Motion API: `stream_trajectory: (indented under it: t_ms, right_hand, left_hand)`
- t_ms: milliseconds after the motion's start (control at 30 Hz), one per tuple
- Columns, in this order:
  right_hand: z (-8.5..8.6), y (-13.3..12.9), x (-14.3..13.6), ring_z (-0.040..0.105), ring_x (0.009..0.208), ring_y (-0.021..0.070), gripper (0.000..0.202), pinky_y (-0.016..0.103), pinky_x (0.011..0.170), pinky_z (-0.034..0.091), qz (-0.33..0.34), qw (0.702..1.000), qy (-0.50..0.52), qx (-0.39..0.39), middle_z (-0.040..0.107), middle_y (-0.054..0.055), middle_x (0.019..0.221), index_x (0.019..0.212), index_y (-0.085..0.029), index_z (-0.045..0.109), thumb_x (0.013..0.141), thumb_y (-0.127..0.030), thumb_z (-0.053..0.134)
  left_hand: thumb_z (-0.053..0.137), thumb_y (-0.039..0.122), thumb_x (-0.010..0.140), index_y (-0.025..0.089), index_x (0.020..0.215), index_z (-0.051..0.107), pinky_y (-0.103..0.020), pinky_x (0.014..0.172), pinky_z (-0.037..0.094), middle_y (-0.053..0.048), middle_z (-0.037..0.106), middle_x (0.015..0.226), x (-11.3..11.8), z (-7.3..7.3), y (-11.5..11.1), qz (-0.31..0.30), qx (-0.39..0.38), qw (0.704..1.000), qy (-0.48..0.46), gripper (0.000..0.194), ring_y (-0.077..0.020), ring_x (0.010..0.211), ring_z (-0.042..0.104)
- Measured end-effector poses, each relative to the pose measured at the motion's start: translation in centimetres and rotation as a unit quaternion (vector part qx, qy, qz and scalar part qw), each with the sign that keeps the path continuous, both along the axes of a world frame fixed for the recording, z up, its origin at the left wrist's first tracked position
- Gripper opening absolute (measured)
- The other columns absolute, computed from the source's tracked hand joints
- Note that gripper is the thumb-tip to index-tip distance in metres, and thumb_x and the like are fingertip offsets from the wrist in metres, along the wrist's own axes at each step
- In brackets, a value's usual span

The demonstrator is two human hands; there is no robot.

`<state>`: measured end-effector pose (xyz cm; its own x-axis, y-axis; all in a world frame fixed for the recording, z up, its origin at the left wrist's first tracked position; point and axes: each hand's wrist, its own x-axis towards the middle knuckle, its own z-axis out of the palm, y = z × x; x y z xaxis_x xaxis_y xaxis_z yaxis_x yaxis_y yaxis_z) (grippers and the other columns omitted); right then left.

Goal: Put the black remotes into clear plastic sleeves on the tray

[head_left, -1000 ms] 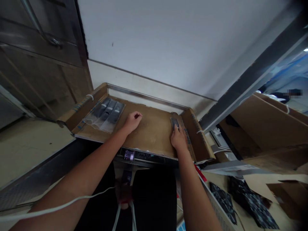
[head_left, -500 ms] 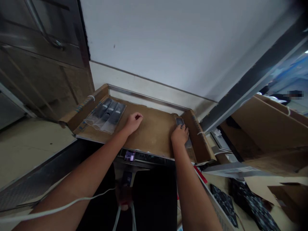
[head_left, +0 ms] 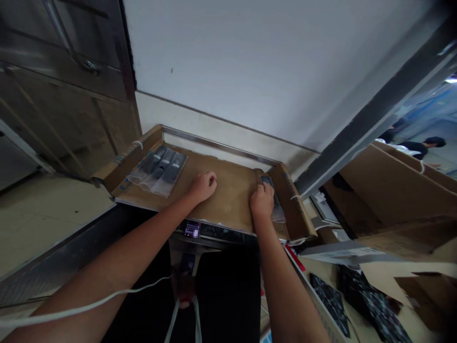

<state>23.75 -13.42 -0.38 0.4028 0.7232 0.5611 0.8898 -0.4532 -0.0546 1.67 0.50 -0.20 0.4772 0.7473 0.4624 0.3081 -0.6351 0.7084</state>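
Observation:
My left hand [head_left: 205, 186] is curled into a loose fist above the middle of a cardboard-lined tray [head_left: 230, 190]; nothing shows sticking out of it. Towards the tray's right side, my right hand [head_left: 262, 200] has its fingers bent together over the left edge of a clear plastic sleeve [head_left: 277, 212] with a dark item inside. What its fingertips pinch, if anything, is hidden. Several similar sleeves holding dark items with pale bands [head_left: 162, 169] lie side by side at the left of the tray.
Cardboard walls [head_left: 294, 205] edge the tray, with a white wall [head_left: 232, 71] behind. A small lit screen [head_left: 192, 229] sits below its front edge. A white cord [head_left: 89, 305] crosses my left forearm. At right stand a large carton [head_left: 403, 190] and a distant person [head_left: 421, 146].
My right hand has drawn slightly left, uncovering more of the right-hand sleeve. The left hand has shifted a little right and down. The camera view has turned slightly.

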Motion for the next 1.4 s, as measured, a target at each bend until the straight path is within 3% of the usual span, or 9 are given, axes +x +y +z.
stream_trajectory:
  t_ms: [100, 167, 267, 467, 633, 767, 967, 1133, 1400]
  right_hand:
    - [-0.2, -0.1, 0.0, 0.048, 0.120, 0.0286, 0.031, 0.042, 0.105, 0.038, 0.025, 0.999, 0.003, 0.020, 0.061, 0.021, 0.121, 0.104, -0.009, 0.066, 0.086, -0.009, 0.041]
    - [-0.3, 0.0, 0.0, 0.049, 0.115, 0.0289, 0.030, 0.042, 0.102, 0.039, 0.019, 0.999, 0.007, 0.033, 0.062, 0.021, 0.116, 0.102, -0.009, 0.066, 0.085, -0.010, 0.042]
    - [-0.3, 0.2, 0.1, 0.050, 0.110, 0.0296, 0.028, 0.042, 0.099, 0.040, 0.009, 0.999, 0.007, 0.037, 0.063, 0.020, 0.112, 0.099, -0.009, 0.066, 0.084, -0.010, 0.043]
    - [-0.1, 0.2, -0.2, 0.052, 0.100, 0.0289, 0.021, 0.041, 0.092, 0.040, 0.002, 1.000, 0.003, 0.026, 0.064, 0.019, 0.102, 0.093, -0.012, 0.064, 0.085, -0.013, 0.044]
    - [0.2, 0.0, -0.5, 0.054, 0.091, 0.0260, 0.021, 0.037, 0.086, 0.040, 0.023, 0.999, 0.024, 0.005, 0.065, 0.016, 0.093, 0.089, -0.014, 0.064, 0.090, -0.018, 0.043]
    - [0.3, 0.3, -1.5, 0.055, 0.092, 0.0250, 0.027, 0.036, 0.087, 0.041, 0.065, 0.996, 0.063, 0.013, 0.065, 0.015, 0.092, 0.089, -0.014, 0.066, 0.095, -0.029, 0.044]
    - [-0.3, 4.4, -7.7, 0.053, 0.108, 0.0261, 0.036, 0.039, 0.101, 0.038, 0.143, 0.965, 0.212, 0.056, 0.065, 0.015, 0.108, 0.088, -0.016, 0.070, 0.092, -0.046, 0.052]
    - [-0.6, 7.7, -12.1, 0.047, 0.125, 0.0322, 0.043, 0.043, 0.108, 0.034, 0.097, 0.947, 0.299, 0.068, 0.059, 0.022, 0.126, 0.098, -0.010, 0.069, 0.084, -0.050, 0.061]
    - [0.3, 8.9, -12.2, 0.043, 0.132, 0.0383, 0.041, 0.048, 0.112, 0.029, 0.040, 0.936, 0.346, 0.051, 0.063, 0.024, 0.120, 0.087, -0.012, 0.071, 0.064, -0.046, 0.079]
  left_hand:
    - [0.060, 0.012, 0.076, 0.018, 0.095, 0.063, -0.039, 0.097, 0.042, -0.011, 0.061, 0.112, -2.1, 1.6, 0.7, 0.050, 0.097, 0.988, 0.111, 0.020, -0.0260, 0.109, 0.054]
    - [0.066, 0.013, 0.073, 0.014, 0.102, 0.061, -0.044, 0.100, 0.040, -0.016, 0.058, 0.118, -4.3, 2.7, 2.5, 0.164, 0.054, 0.971, 0.168, 0.029, -0.0309, 0.118, 0.049]
    - [0.072, 0.010, 0.068, 0.008, 0.092, 0.059, -0.052, 0.097, 0.040, -0.021, 0.059, 0.108, -7.0, 3.9, 5.4, 0.205, -0.003, 0.954, 0.220, 0.028, -0.0386, 0.117, 0.050]
    - [0.074, 0.034, 0.073, 0.011, 0.090, 0.060, -0.045, 0.085, 0.047, -0.018, 0.063, 0.100, -5.2, 3.2, 4.4, 0.103, -0.049, 0.957, 0.268, 0.032, -0.0338, 0.099, 0.061]
    - [0.061, 0.035, 0.083, 0.016, 0.100, 0.064, -0.031, 0.077, 0.049, -0.008, 0.067, 0.096, -2.8, 0.8, 1.3, -0.047, -0.049, 0.993, 0.101, 0.026, -0.0194, 0.084, 0.063]
    - [0.053, 0.026, 0.086, 0.016, 0.091, 0.065, -0.029, 0.076, 0.048, -0.006, 0.069, 0.091, -3.0, -0.5, 1.1, 0.004, -0.077, 0.997, -0.003, 0.016, -0.0169, 0.082, 0.062]
    - [0.054, 0.022, 0.085, 0.019, 0.092, 0.066, -0.030, 0.075, 0.047, -0.006, 0.071, 0.088, -2.8, -0.5, 0.6, -0.003, -0.021, 0.999, 0.045, 0.015, -0.0179, 0.078, 0.063]
    - [0.049, 0.017, 0.085, 0.019, 0.098, 0.066, -0.033, 0.081, 0.048, -0.007, 0.072, 0.095, -3.0, -0.6, 0.7, -0.019, -0.017, 0.999, 0.037, 0.021, -0.0206, 0.087, 0.065]
    - [0.050, 0.016, 0.083, 0.019, 0.094, 0.065, -0.032, 0.081, 0.049, -0.005, 0.071, 0.093, -3.0, -1.3, 1.3, -0.016, -0.045, 0.999, 0.008, 0.018, -0.0190, 0.086, 0.065]
